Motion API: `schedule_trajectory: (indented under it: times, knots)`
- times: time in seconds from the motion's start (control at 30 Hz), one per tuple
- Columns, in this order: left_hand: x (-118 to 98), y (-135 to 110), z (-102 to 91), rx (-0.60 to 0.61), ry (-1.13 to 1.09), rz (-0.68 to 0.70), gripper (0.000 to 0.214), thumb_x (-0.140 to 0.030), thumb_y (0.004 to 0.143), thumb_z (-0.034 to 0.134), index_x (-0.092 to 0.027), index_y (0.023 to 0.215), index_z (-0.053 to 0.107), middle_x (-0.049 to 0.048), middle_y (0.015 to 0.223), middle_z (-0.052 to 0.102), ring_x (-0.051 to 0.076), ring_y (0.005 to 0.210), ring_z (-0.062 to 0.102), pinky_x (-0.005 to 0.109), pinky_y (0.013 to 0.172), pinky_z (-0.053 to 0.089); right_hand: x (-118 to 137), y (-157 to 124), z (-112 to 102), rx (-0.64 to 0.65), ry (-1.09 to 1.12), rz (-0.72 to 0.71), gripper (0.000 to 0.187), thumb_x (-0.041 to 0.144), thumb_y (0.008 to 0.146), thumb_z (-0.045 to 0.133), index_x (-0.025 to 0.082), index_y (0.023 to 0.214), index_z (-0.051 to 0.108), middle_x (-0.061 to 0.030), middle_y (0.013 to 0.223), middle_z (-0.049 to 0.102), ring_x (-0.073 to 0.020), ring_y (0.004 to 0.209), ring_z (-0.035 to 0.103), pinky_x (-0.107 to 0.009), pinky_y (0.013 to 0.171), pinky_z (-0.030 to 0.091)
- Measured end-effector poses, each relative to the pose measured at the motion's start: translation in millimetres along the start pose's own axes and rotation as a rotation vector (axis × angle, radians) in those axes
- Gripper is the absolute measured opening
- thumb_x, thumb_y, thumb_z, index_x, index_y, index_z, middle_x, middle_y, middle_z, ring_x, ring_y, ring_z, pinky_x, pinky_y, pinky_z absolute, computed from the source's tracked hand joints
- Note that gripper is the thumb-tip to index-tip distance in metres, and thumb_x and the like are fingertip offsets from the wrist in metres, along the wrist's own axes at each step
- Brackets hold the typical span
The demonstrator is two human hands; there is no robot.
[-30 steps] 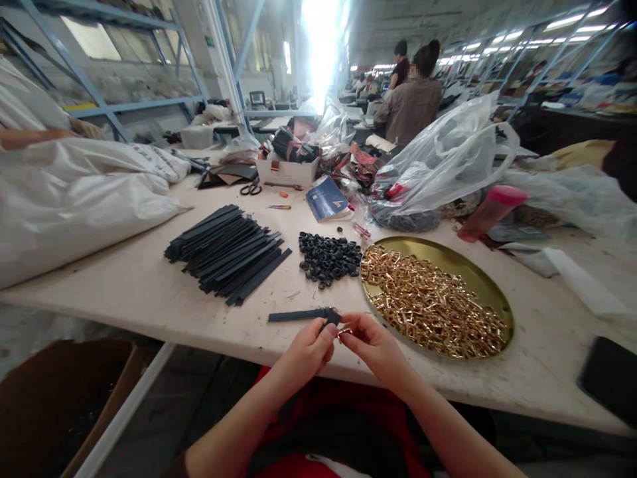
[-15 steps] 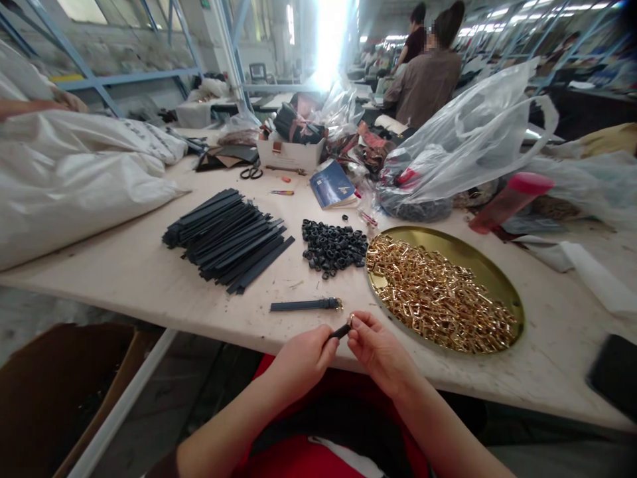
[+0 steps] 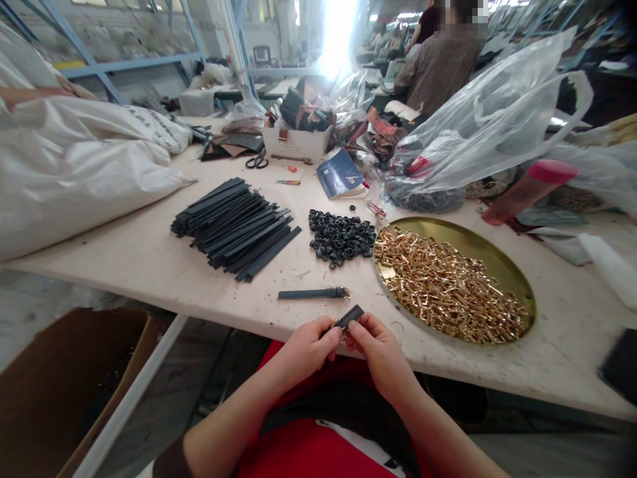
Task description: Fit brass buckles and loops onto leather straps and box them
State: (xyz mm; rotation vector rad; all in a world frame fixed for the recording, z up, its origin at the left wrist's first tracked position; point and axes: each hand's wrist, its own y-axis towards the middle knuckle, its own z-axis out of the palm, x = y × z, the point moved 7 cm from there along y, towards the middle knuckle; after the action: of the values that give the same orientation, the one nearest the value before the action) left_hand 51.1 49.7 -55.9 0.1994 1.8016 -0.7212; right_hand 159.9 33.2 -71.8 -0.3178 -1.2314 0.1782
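Close to the table's front edge, my left hand [image 3: 314,344] and my right hand [image 3: 374,342] both pinch a short dark strap [image 3: 354,315]. A bit of gold-coloured metal shows on it beside the left fingertips; the rest is covered by my fingers. Just beyond lies a strap with a gold buckle [image 3: 314,293], flat on the table. Behind that are a pile of dark strips [image 3: 236,226] and a heap of small black loops [image 3: 341,236]. A round gold tray [image 3: 517,279] to the right holds many gold buckles [image 3: 448,285].
A white sack [image 3: 74,172] covers the left side, with another person's hand [image 3: 74,87] behind it. Scissors [image 3: 257,161], a blue booklet [image 3: 340,174], a white box [image 3: 296,143], a plastic bag [image 3: 478,133] and a pink-lidded bottle [image 3: 527,189] stand farther back. A cardboard box [image 3: 60,385] is below left.
The strap in my hands has turned: its flat dark end now points up and right past my right fingers, and the gold metal sits by my left fingertips. The view has shifted slightly.
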Motion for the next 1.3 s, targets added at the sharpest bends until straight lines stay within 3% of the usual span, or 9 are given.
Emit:
schedule_trajectory:
  times: [0.13,0.27,0.57,0.63,0.8,0.97,1.1,1.2,1.3]
  knots:
    - [4,-2,-0.5,-0.04,-0.014,-0.049,0.028,-0.038,0.082,0.038,-0.017,0.065,0.048,-0.0055,0.051,0.045,0.008,0.043,0.038,0.021,0.042,0.028,-4,0,11,0.048,0.219,0.129,0.02,0.033,0.067,0.067,0.017,0.072,0.057,0.0037,0.063,0.056,-0.0076,0.055,0.049,-0.022,0.056,0.042]
    - [0,-4,-5.1,-0.135,0.045,0.032,0.031,-0.036,0.082,0.039,-0.016,0.06,0.048,-0.0023,0.056,0.051,0.011,0.055,0.047,0.022,0.055,0.035,-7,-1,15,0.055,0.262,0.119,0.017,0.031,0.068,0.066,0.017,0.072,0.057,0.0041,0.063,0.056,-0.0067,0.054,0.049,-0.021,0.055,0.043]
    - [4,-4,-2.1,-0.107,0.152,0.097,0.027,-0.034,0.084,0.037,-0.017,0.067,0.05,-0.0025,0.061,0.053,0.012,0.059,0.048,0.023,0.056,0.033,-8,0,11,0.161,-0.024,0.083,0.02,0.032,0.07,0.063,0.017,0.081,0.055,0.0022,0.071,0.056,-0.012,0.065,0.053,-0.029,0.066,0.044]
    - [5,-3,-1.5,-0.094,0.159,0.095,0.027,-0.034,0.084,0.037,-0.017,0.067,0.049,-0.0026,0.061,0.052,0.012,0.059,0.047,0.023,0.056,0.032,-3,1,7,0.11,-0.165,0.006,0.018,0.032,0.071,0.061,0.018,0.078,0.054,0.0014,0.07,0.056,-0.0132,0.065,0.052,-0.029,0.065,0.043]
    - [2,-5,-2.1,-0.094,0.202,0.081,0.027,-0.032,0.084,0.036,-0.017,0.066,0.048,-0.0023,0.061,0.051,0.012,0.059,0.046,0.023,0.055,0.03,25,-5,0,-0.055,-0.594,-0.345,0.008,0.026,0.069,0.06,0.021,0.069,0.055,0.0006,0.067,0.055,-0.0153,0.066,0.049,-0.029,0.065,0.038]
    - [-17,-13,-6.4,-0.062,0.27,0.072,0.029,-0.036,0.083,0.039,-0.017,0.062,0.046,-0.0041,0.055,0.049,0.01,0.053,0.043,0.022,0.05,0.027,12,2,5,0.152,-0.329,-0.044,0.017,0.035,0.071,0.059,0.02,0.067,0.052,0.0034,0.061,0.053,-0.0133,0.06,0.047,-0.026,0.057,0.037]
    - [-21,-2,-19.0,-0.064,0.231,0.063,0.037,-0.046,0.081,0.043,-0.017,0.06,0.048,-0.0043,0.052,0.047,0.01,0.051,0.044,0.021,0.049,0.029,25,8,10,0.168,-0.348,-0.158,0.02,0.038,0.073,0.059,0.02,0.068,0.054,0.0039,0.061,0.052,-0.0121,0.06,0.045,-0.024,0.057,0.035]
    - [-16,12,-34.2,-0.15,0.172,0.037,0.027,-0.042,0.076,0.05,-0.016,0.08,0.054,-0.0045,0.058,0.053,0.01,0.049,0.047,0.021,0.049,0.033,34,20,16,0.24,-0.446,-0.211,0.025,0.041,0.079,0.049,0.019,0.069,0.056,0.0027,0.06,0.051,-0.0125,0.059,0.046,-0.025,0.056,0.036]
    - [-15,21,-40.5,-0.137,0.12,0.079,0.031,-0.034,0.077,0.049,-0.019,0.105,0.05,-0.0042,0.066,0.057,0.01,0.052,0.05,0.021,0.051,0.036,45,53,14,0.258,-0.632,-0.26,0.031,0.041,0.085,0.038,0.019,0.075,0.058,0.0005,0.061,0.053,-0.0143,0.06,0.05,-0.026,0.058,0.038]
